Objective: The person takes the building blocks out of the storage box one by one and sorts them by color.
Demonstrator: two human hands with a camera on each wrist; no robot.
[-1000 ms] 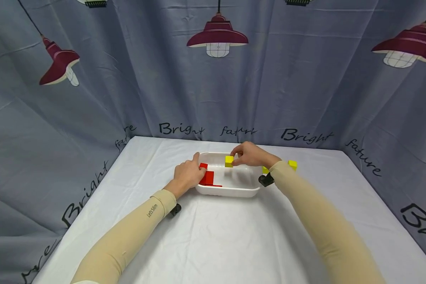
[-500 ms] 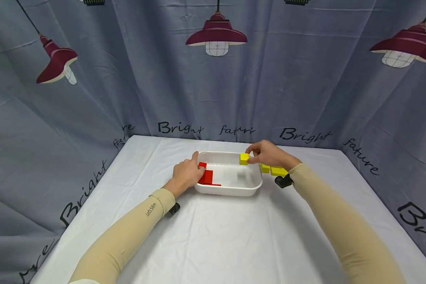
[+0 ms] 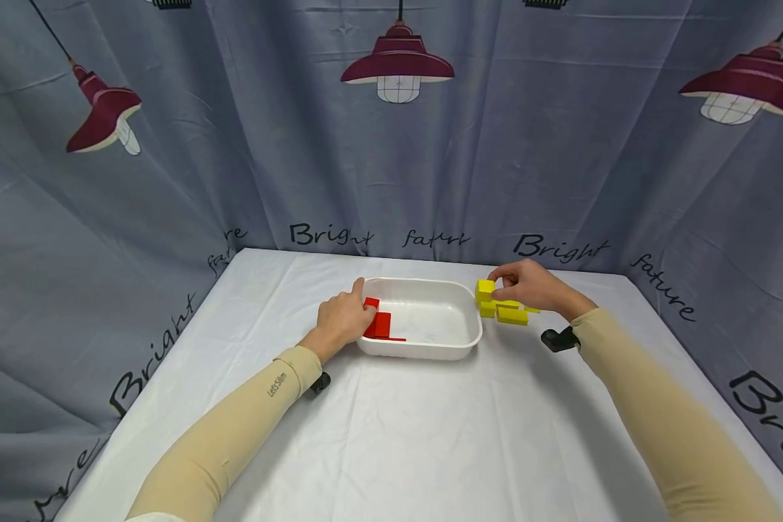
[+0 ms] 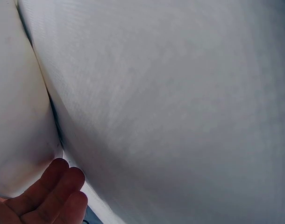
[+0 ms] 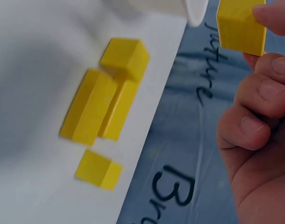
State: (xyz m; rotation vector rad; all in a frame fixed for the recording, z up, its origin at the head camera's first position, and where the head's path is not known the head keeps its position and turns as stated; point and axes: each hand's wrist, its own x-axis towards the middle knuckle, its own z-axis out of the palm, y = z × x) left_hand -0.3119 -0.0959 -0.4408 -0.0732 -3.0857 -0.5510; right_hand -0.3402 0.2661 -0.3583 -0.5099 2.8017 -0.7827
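My right hand pinches a yellow block between thumb and fingers, raised just past the right end of a white plastic tray. In the right wrist view the held block shows plain flat faces. Below it, several other yellow blocks lie on the table beside the tray, some longer than others. My left hand grips the tray's left end, thumb on the inner side; in the left wrist view its fingers curl against the outside. Red blocks sit inside the tray's left end, partly hidden by that hand.
A white cloth covers the table, and its far edge runs close behind the tray. Behind stands a grey-blue curtain printed with lamps and lettering.
My right hand has carried the yellow block rightward, from above the tray's inside to past its right end, uncovering the yellow blocks on the table. My left hand keeps its place.
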